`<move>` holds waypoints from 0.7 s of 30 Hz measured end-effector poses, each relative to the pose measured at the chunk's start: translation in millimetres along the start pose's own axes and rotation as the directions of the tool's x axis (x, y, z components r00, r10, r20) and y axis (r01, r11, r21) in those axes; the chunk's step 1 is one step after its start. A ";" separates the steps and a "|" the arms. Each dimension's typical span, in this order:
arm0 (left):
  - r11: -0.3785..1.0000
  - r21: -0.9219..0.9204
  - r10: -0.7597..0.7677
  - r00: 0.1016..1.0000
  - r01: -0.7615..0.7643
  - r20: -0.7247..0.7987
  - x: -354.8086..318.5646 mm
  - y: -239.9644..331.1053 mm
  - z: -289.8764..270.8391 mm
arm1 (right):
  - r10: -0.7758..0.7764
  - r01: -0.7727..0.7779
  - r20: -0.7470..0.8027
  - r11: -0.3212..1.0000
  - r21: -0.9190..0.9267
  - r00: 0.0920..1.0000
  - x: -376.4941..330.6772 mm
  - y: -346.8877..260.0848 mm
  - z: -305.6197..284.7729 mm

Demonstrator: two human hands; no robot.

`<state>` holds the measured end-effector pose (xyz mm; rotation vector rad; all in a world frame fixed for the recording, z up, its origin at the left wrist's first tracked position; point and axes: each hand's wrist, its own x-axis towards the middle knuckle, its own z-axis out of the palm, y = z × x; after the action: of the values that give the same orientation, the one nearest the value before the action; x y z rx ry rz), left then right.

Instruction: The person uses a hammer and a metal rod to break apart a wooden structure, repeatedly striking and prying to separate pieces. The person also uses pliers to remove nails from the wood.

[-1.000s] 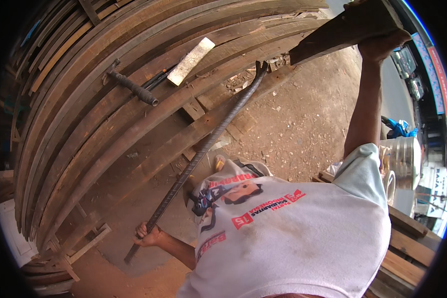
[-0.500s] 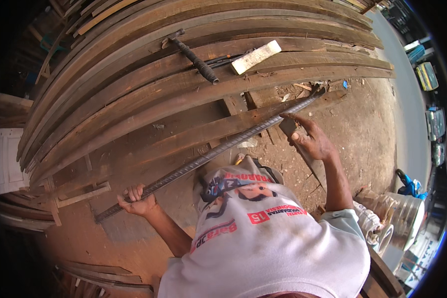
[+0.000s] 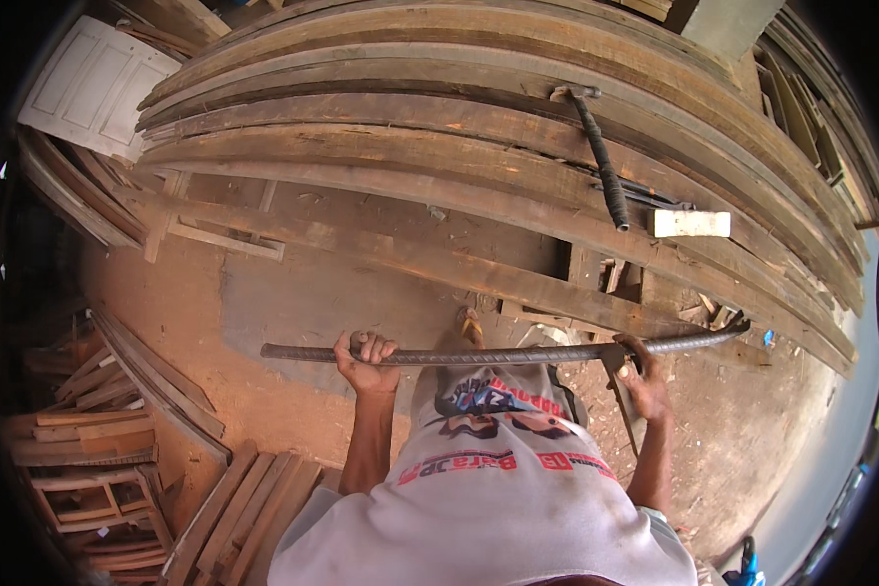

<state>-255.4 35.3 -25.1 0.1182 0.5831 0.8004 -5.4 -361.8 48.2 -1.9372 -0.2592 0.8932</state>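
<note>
A long ribbed steel bar (image 3: 503,355) with a curved claw end on the right lies level in front of my chest, held in both hands. My left hand (image 3: 364,359) is closed around it near its left end. My right hand (image 3: 643,376) grips it toward the claw end. Beyond the bar lies a stack of long weathered wooden planks (image 3: 439,186). A hammer (image 3: 596,156) with a dark wrapped handle rests on those planks, beside a small pale wood block (image 3: 691,224).
A white panelled door (image 3: 98,83) leans at the far left. Wooden frames (image 3: 78,469) and short boards (image 3: 234,508) are piled at lower left. Reddish dirt ground (image 3: 293,303) lies under me, with wood scraps (image 3: 615,293) near the planks.
The bar has swung from slanting to level across my chest. My right hand moved from a plank onto the bar near its claw end. The view turned, so the planks now lie further off.
</note>
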 end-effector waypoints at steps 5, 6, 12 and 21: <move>0.997 -0.065 -0.042 0.991 0.050 0.131 11.2 11.0 -1.8 | 0.033 -0.009 -0.088 0.964 0.265 0.996 -8.1 15.6 14.0; 0.996 -0.068 -0.049 0.987 0.060 0.154 14.7 15.2 2.4 | 0.022 0.012 -0.107 0.952 0.305 0.994 -12.4 5.3 17.7; 0.985 -0.139 -0.066 0.971 0.100 0.229 57.4 25.0 51.9 | -0.119 0.174 -0.214 0.949 0.263 0.970 -19.3 -59.9 7.8; 0.995 -0.096 -0.006 0.996 -0.002 -0.088 178.8 -41.3 233.7 | -0.568 0.387 -0.228 0.753 -0.532 0.791 20.3 -211.0 -75.6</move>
<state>-5.7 159.5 77.6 -0.0063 0.6269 0.8336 98.4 -292.0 235.4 -2.2664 -0.7688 0.0874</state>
